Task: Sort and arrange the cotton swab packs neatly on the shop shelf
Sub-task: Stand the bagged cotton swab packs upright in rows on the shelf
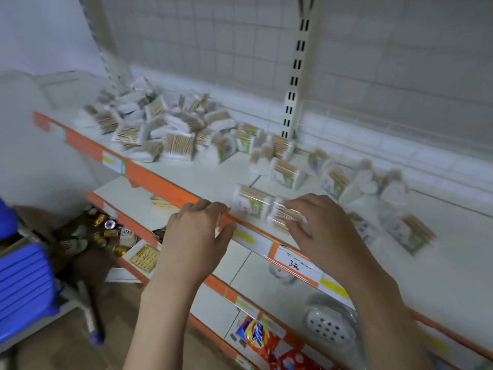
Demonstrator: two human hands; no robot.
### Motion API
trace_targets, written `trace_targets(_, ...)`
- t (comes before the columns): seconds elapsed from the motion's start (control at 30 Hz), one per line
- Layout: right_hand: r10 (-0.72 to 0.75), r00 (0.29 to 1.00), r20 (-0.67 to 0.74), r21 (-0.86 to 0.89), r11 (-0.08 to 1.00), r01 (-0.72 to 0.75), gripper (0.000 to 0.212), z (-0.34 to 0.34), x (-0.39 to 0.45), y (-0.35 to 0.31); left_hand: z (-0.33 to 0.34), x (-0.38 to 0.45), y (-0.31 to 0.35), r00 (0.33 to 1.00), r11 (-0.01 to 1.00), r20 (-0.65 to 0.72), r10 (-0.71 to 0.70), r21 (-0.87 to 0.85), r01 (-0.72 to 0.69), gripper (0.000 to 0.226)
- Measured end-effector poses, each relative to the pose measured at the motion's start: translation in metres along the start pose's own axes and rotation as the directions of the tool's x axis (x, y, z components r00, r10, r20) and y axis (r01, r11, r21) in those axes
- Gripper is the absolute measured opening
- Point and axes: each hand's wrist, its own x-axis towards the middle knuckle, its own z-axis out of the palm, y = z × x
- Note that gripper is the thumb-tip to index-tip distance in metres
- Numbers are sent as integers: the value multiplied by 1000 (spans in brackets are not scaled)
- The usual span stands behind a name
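Many clear cotton swab packs with wooden sticks lie on the white shelf (218, 177). A jumbled pile of packs (160, 129) fills its left part, and several more packs (336, 177) are scattered to the right. My right hand (320, 228) grips one pack (282, 214) at the shelf's front. A second pack (248, 201) lies just left of it. My left hand (194, 233) hovers at the orange shelf edge (149, 174), fingers curled; whether it holds something small is unclear. The picture is blurred by motion.
A slotted upright post (296, 70) and a wire grid back panel stand behind the shelf. Lower shelves carry a detergent bag (256, 335), a soap dish (330, 327) and small items. A blue plastic stool (21, 287) stands at the lower left.
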Motion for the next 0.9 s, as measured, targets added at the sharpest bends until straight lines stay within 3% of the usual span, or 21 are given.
trace_targets(0.5, -111, 994, -22, 67, 991, 112, 31, 30, 104, -4, -4, 77, -44, 993, 994, -80, -91, 48, 95, 38)
trace_targets(0.9, -91, 996, 13, -33, 995, 91, 33, 61, 166, -38, -11, 137, -115, 997, 998, -56, -57, -8, 57, 37)
